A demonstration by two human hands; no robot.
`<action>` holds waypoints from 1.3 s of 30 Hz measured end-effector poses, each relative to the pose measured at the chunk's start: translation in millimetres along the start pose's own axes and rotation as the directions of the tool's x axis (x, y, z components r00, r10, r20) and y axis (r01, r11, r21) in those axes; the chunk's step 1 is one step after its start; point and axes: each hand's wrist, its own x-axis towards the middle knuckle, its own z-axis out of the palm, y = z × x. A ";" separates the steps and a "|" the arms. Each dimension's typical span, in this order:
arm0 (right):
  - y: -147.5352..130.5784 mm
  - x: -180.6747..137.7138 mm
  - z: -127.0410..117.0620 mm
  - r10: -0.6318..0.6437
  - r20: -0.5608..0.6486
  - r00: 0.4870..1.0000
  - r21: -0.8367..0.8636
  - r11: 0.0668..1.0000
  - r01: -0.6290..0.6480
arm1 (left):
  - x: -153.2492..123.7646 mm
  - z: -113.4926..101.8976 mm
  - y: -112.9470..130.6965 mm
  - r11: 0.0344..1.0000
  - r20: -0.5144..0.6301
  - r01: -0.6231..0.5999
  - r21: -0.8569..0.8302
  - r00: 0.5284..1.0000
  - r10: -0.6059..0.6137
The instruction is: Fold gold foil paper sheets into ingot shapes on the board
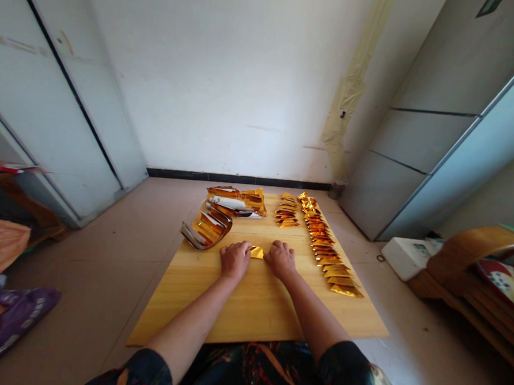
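Observation:
A small piece of gold foil paper (257, 252) lies on the wooden board (256, 311) between my two hands. My left hand (234, 259) presses on its left end with fingers curled down. My right hand (281, 258) presses on its right end, fingers curled too. Most of the foil is hidden under my fingers. Behind my left hand lies a loose stack of unfolded gold and silver foil sheets (210, 227). To the right of my right hand a long row of folded gold foil pieces (327, 254) runs along the board.
A second short row of folded gold pieces (287, 212) and more foil sheets (236, 201) lie at the board's far end. A grey cabinet (401, 168) stands right, a white box (407, 256) and wooden furniture (478, 257) beside it. Bags (3, 309) lie left.

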 end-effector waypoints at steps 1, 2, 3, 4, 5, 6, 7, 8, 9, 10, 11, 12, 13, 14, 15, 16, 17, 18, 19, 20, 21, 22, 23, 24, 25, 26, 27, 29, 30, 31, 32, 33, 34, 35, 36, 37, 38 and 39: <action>0.0 0.0 -1.3 0.000 0.004 1.000 0.002 1.000 0.000 | -0.8 0.1 0.1 1.000 -0.003 -0.014 0.016 1.000 0.015; 0.0 -0.1 -2.8 0.000 0.011 1.000 0.005 1.000 -0.001 | -1.5 0.2 0.2 0.999 -0.003 -0.023 0.027 1.000 0.024; 0.1 -0.2 -4.4 0.000 0.020 1.000 0.008 1.000 0.000 | -2.0 0.2 0.1 0.999 -0.001 -0.026 0.036 1.000 0.026; 0.2 -0.3 -6.0 0.002 0.029 1.000 0.013 1.000 -0.002 | -2.4 0.2 -0.1 0.999 0.006 -0.025 0.042 1.000 0.025; 0.3 -0.3 -7.3 0.004 0.036 0.999 0.018 1.000 -0.005 | -2.5 0.3 -0.2 0.999 0.015 -0.023 0.049 1.000 0.022; 0.4 -0.2 -8.4 0.009 0.043 0.999 0.024 1.000 -0.010 | -2.5 0.3 -0.3 0.998 0.024 -0.018 0.058 1.000 0.017; 0.6 -0.1 -9.2 0.012 0.048 0.999 0.030 0.999 -0.014 | -2.5 0.4 -0.4 0.998 0.035 -0.014 0.068 0.999 0.012; 0.8 0.0 -9.6 0.015 0.050 0.999 0.036 0.999 -0.017 | -2.3 0.6 -0.4 0.997 0.046 -0.012 0.078 0.999 0.008; 1.1 0.1 -9.8 0.018 0.051 0.999 0.041 0.999 -0.020 | -2.2 0.8 -0.5 0.996 0.056 -0.013 0.087 0.998 0.008; 1.5 0.2 -9.6 0.020 0.048 0.999 0.045 0.999 -0.022 | -2.0 1.1 -0.7 0.995 0.066 -0.018 0.093 0.998 0.011; 2.0 0.2 -9.2 0.019 0.044 0.999 0.050 0.999 -0.021 | -1.8 1.5 -1.1 0.995 0.074 -0.029 0.096 0.997 0.022; 2.6 0.1 -8.6 0.016 0.037 0.999 0.054 0.998 -0.018 | -1.6 1.8 -1.8 0.995 0.081 -0.047 0.093 0.996 0.040; 3.3 0.1 -7.8 0.012 0.028 1.000 0.059 0.998 -0.013 | -1.3 2.1 -2.7 0.994 0.089 -0.070 0.086 0.994 0.062; 4.2 0.0 -6.8 0.008 0.019 1.000 0.062 0.998 -0.010 | -1.0 2.3 -3.7 0.993 0.097 -0.092 0.078 0.992 0.085; 5.0 0.0 -5.7 0.005 0.011 1.000 0.065 0.998 -0.006 | -0.7 2.3 -4.8 0.991 0.106 -0.112 0.069 0.989 0.104; 5.8 0.0 -4.6 0.004 0.002 1.000 0.068 0.998 -0.004 | -0.4 2.2 -5.8 0.990 0.113 -0.126 0.061 0.986 0.119; 6.6 0.1 -3.5 0.002 -0.006 1.000 0.069 0.998 -0.001 | -0.1 1.9 -6.7 0.989 0.121 -0.137 0.055 0.984 0.129; 7.2 0.2 -2.5 0.000 -0.012 1.000 0.070 0.998 0.001 | 0.1 1.4 -7.4 0.988 0.128 -0.145 0.049 0.982 0.138; 7.7 0.2 -1.8 -0.002 -0.017 1.000 0.071 0.997 0.003 | 0.2 0.8 -7.7 0.988 0.134 -0.152 0.043 0.980 0.145; 8.1 0.2 -1.4 -0.006 -0.020 1.000 0.071 0.997 0.007 | 0.1 0.1 -7.8 0.987 0.137 -0.157 0.037 0.979 0.150; 8.2 0.1 -1.2 -0.009 -0.023 1.000 0.071 0.997 0.011 | -0.1 -0.6 -7.7 0.986 0.138 -0.163 0.032 0.978 0.157; 8.3 -0.1 -1.4 -0.011 -0.024 1.000 0.070 0.997 0.012 | -0.4 -1.1 -7.6 0.985 0.136 -0.169 0.029 0.977 0.164; 8.3 -0.4 -1.7 -0.010 -0.025 1.000 0.069 0.998 0.012 | -0.8 -1.5 -7.4 0.984 0.130 -0.175 0.029 0.977 0.170; 8.1 -0.7 -2.1 -0.008 -0.026 1.000 0.069 0.998 0.010 | -1.2 -1.6 -7.5 0.983 0.121 -0.181 0.030 0.977 0.177; 8.0 -1.0 -2.5 -0.008 -0.028 1.000 0.069 0.998 0.010 | -1.5 -1.4 -7.7 0.982 0.113 -0.188 0.032 0.977 0.183; 7.9 -1.3 -2.9 -0.008 -0.030 1.000 0.071 0.997 0.010 | -1.6 -0.9 -8.2 0.981 0.105 -0.193 0.032 0.976 0.189; 7.8 -1.5 -3.1 -0.009 -0.031 0.999 0.073 0.997 0.012 | -1.6 -0.2 -9.0 0.980 0.100 -0.195 0.033 0.977 0.191; 7.9 -1.5 -2.9 -0.012 -0.034 0.999 0.076 0.997 0.014 | -1.3 1.8 -10.9 0.980 0.092 -0.196 0.034 0.977 0.192; 8.1 -1.3 -2.5 -0.013 -0.037 0.999 0.078 0.997 0.016 | -1.1 2.7 -11.8 0.979 0.090 -0.198 0.037 0.977 0.194; 8.4 -1.0 -2.0 -0.014 -0.040 0.999 0.080 0.997 0.017 | -1.0 3.3 -12.5 0.978 0.086 -0.206 0.041 0.976 0.202; 8.8 -0.7 -1.4 -0.017 -0.043 0.999 0.081 0.997 0.020 | -0.9 3.7 -12.9 0.974 0.082 -0.219 0.048 0.973 0.215; 9.2 -0.3 -0.8 -0.020 -0.044 0.999 0.082 0.996 0.024 | -0.9 3.6 -12.9 0.969 0.077 -0.239 0.056 0.969 0.234; 9.6 -0.1 -0.2 -0.020 -0.046 0.999 0.081 0.996 0.024 | -0.9 3.0 -12.4 0.962 0.072 -0.263 0.068 0.963 0.258; 10.0 0.1 0.3 -0.015 -0.048 0.999 0.080 0.997 0.019 | -0.9 2.2 -11.5 0.953 0.069 -0.292 0.084 0.956 0.287; 10.3 0.1 0.7 -0.006 -0.052 0.999 0.078 0.997 0.010 | -0.8 1.2 -10.2 0.940 0.070 -0.325 0.102 0.945 0.319; 10.4 0.1 1.0 0.004 -0.062 0.998 0.076 0.997 0.001 | -0.6 0.3 -8.8 0.925 0.074 -0.360 0.122 0.932 0.354; 10.3 -0.1 1.3 0.011 -0.076 0.997 0.074 0.997 -0.005 | -0.2 -0.3 -7.4 0.908 0.081 -0.395 0.141 0.919 0.387; 9.9 -0.4 1.5 0.009 -0.094 0.996 0.073 0.997 -0.002 | 0.2 -0.3 -6.1 0.892 0.090 -0.425 0.156 0.905 0.416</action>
